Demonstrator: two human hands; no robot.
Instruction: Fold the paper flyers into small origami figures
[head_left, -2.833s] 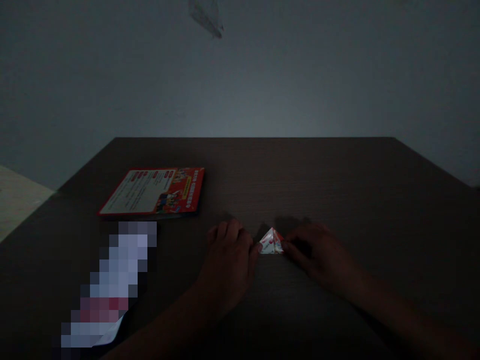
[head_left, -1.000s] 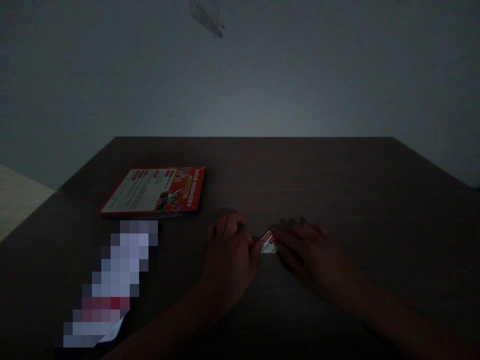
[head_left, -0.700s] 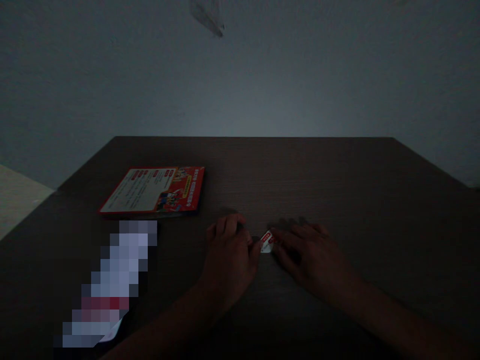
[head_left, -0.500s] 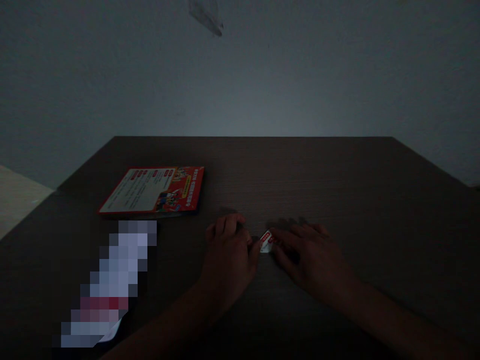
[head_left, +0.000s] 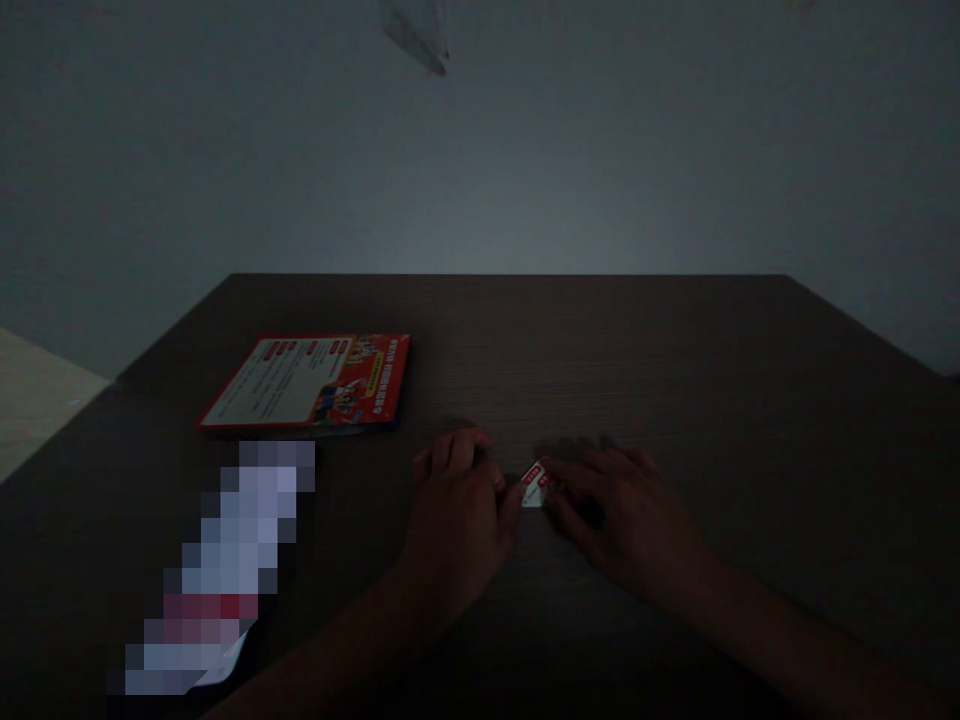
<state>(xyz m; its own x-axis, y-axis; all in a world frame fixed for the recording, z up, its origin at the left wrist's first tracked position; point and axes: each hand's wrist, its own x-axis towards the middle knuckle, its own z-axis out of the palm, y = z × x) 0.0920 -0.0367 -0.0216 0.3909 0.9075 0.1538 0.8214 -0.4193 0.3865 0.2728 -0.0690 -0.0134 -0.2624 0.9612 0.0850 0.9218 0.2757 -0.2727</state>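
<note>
A small folded piece of red-and-white printed paper point(head_left: 534, 486) lies on the dark wooden table point(head_left: 675, 360), between my two hands. My left hand point(head_left: 459, 510) rests curled at the paper's left edge, its thumb tip touching it. My right hand point(head_left: 615, 510) lies over the paper's right part, fingers pressed down flat on it, so only a small corner shows. The room is very dim.
A red-bordered printed booklet point(head_left: 309, 382) lies flat at the left rear of the table. A blurred white-and-red sheet point(head_left: 217, 570) sits near the front left edge. A grey wall stands behind the table; pale floor point(head_left: 30, 390) shows at far left.
The paper stood up as a larger triangle 2.8 s ago; my right hand has since moved left over it and flattened it. Over the last second nothing has visibly changed.
</note>
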